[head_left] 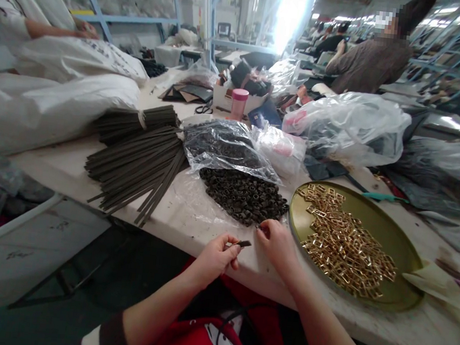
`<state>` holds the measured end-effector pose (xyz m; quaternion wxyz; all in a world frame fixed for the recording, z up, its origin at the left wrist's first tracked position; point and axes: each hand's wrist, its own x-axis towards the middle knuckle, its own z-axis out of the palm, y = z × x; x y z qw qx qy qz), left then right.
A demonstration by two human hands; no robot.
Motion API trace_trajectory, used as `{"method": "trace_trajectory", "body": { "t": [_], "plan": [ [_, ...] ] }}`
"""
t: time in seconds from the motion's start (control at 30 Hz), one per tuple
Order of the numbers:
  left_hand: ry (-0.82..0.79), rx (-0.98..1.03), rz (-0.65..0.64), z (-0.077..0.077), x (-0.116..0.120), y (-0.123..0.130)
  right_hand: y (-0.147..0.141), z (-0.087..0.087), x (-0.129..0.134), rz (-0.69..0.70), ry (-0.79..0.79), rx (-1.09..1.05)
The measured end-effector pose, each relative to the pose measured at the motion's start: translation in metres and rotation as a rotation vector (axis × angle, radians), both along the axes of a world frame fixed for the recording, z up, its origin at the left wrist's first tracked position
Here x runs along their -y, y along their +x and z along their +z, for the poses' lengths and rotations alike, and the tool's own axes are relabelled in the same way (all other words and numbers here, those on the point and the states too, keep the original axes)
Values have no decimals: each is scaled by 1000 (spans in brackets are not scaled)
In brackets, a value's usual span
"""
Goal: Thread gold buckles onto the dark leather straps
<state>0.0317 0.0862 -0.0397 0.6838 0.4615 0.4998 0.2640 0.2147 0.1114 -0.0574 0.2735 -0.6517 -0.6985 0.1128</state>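
Observation:
My left hand pinches a small dark strip above the table's front edge. Close by on the right, my right hand has its fingers closed at the near edge of a pile of small dark loops; a tiny dark piece shows at its fingertips, too small to make out. Clear plastic covers the back of the pile. A round olive tray holds gold-coloured metal buckles to the right. Bundled dark strips lie on the left.
Behind the pile are a pink-lidded jar, black scissors and plastic bags. White sacks are at the left, beside a person's arm. Another person is at the back right.

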Motion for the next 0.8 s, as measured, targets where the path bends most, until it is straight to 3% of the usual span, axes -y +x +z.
{"method": "trace_trajectory", "body": {
  "t": [0.23,0.4,0.67,0.8],
  "plan": [
    [82,-29,45,12,6,6,-19,29,44,23,-58,-618],
    [154,-40,43,20,16,9,-29,41,67,-17,-53,-868],
    [227,-58,70,29,30,10,-33,38,78,-111,-145,-1185],
    [259,-51,72,31,33,8,-37,34,81,-90,-191,-1265]
  ]
}}
